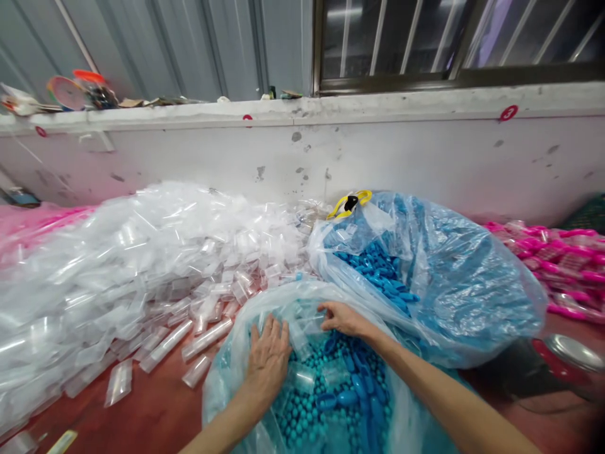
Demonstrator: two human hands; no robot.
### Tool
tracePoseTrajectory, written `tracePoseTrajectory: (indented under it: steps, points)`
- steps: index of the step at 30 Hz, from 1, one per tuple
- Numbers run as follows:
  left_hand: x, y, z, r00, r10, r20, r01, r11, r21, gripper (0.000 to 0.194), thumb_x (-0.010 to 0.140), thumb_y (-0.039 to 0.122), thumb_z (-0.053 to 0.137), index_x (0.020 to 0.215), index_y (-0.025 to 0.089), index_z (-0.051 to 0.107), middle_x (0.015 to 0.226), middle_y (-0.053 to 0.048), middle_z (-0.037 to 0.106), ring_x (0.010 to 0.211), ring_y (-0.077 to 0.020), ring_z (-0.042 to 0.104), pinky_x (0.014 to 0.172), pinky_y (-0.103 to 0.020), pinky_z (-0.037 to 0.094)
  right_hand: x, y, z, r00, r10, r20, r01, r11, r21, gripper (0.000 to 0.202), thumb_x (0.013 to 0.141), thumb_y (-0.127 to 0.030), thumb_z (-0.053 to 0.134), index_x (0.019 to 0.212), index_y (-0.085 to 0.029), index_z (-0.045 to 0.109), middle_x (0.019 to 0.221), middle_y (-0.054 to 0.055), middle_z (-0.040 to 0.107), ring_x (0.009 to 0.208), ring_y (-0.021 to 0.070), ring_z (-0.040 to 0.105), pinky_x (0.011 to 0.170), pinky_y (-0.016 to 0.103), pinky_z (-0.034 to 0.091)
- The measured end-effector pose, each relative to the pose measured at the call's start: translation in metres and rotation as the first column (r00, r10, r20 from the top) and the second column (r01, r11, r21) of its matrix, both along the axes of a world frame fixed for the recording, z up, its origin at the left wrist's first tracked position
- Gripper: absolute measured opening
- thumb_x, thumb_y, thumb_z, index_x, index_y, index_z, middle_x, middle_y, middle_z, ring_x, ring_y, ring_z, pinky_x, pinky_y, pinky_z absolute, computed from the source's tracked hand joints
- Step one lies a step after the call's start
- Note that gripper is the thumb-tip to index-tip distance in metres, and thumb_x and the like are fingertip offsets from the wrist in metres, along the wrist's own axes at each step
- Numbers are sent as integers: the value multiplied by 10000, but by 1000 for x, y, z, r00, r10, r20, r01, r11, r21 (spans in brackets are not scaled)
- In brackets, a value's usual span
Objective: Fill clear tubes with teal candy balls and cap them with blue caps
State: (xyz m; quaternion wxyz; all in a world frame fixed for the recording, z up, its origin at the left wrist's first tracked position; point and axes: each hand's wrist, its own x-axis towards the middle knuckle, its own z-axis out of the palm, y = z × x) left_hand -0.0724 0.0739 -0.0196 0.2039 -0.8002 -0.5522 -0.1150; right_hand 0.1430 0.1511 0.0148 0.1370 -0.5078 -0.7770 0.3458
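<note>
My left hand [270,356] lies open, fingers stretched out, over the left inner side of a clear plastic bag [218,372]. My right hand [344,318] is at the bag's far side with bent fingers, the fingertips slightly apart, and nothing plainly held. Between the hands are clear plastic sleeves [299,340], close to the right fingertips; whether they touch is unclear. Small turquoise beads [302,410] fill the bag. Several blue plastic pieces with loop-shaped ends [347,398] lie on the beads, below my right hand.
Loose clear plastic tubes [165,347] heap on the red table [151,416] at left. A second bag [467,277] holds blue pieces [378,268], with a yellow-handled tool [350,203] at its top. Pink items [567,258] lie right, near a round metal-topped object [574,352]. A white wall [212,157] stands behind.
</note>
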Motion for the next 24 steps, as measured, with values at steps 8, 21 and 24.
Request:
tracePoseTrajectory:
  steps: [8, 21, 24]
  points:
    - [29, 13, 39, 992, -63, 110, 77, 988, -132, 581, 770, 148, 478, 1313, 243, 295, 1375, -121, 330, 1259, -294, 280, 982, -498, 251, -13, -44, 41, 992, -129, -9, 122, 905, 408, 285, 754, -137, 452, 1017, -172, 556, 965, 72, 577, 883, 198, 528, 798, 309, 380]
    - [28, 12, 83, 510, 227, 829, 636, 550, -542, 472, 650, 170, 542, 1103, 173, 410, 667, 54, 497, 515, -86, 442, 466, -195, 363, -14, -61, 62, 939, 132, -317, -97, 988, 121, 299, 697, -104, 500, 977, -208, 490, 771, -19, 546, 673, 131, 520, 616, 249, 422]
    - [23, 8, 86, 433, 316, 844, 685, 493, -536, 513, 633, 166, 543, 1122, 173, 387, 649, 67, 489, 464, -64, 419, 418, -176, 346, -21, -65, 56, 905, 71, -419, -128, 985, -112, 217, 721, -116, 426, 909, -217, 465, 558, -72, 476, 456, 97, 467, 443, 203, 383]
